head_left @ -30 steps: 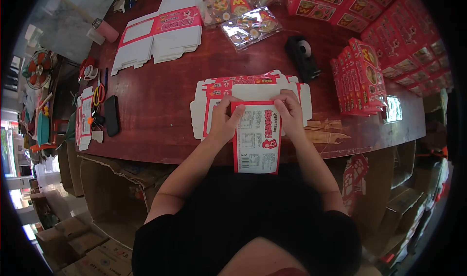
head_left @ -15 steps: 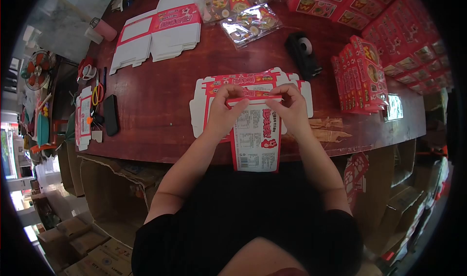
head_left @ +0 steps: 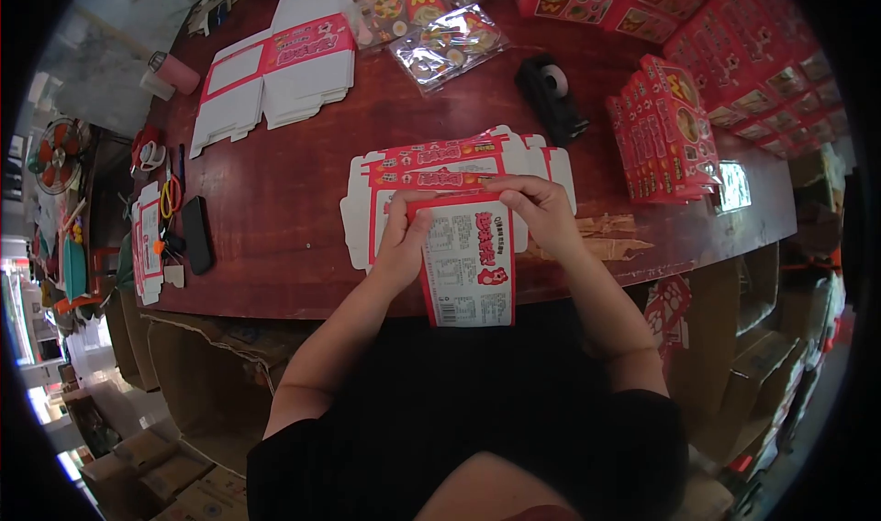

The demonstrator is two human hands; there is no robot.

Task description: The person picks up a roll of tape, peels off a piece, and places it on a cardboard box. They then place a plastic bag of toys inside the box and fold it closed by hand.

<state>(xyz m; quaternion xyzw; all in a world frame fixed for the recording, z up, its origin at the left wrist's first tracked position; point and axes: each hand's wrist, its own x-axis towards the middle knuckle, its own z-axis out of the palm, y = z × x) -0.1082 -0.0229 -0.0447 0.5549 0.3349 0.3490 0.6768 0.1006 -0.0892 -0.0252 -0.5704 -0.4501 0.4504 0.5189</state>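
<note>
A red-and-white printed cardboard box (head_left: 470, 268) is held between my hands, its text panel with a barcode facing up and its lower end near my body. My left hand (head_left: 401, 246) grips the upper left corner, thumb on the face and fingers behind. My right hand (head_left: 541, 211) pinches the upper right edge the same way. The box's far side is hidden. Just beyond, a stack of flat unfolded box blanks (head_left: 358, 211) lies on the table, partly under my hands.
Beyond stand a black tape dispenser (head_left: 549, 99), clear packets (head_left: 450, 48) and more flat blanks (head_left: 307, 89). At right are upright finished boxes (head_left: 663, 135) and tall stacked boxes (head_left: 752, 57). At left lie a phone (head_left: 196, 235) and yellow-handled scissors (head_left: 171, 196). An open carton (head_left: 216, 374) sits below the table edge.
The white flap at the box's top edge has been folded down, and a red edge shows there now. Both hands have moved slightly toward my body. The whole view has shifted a little.
</note>
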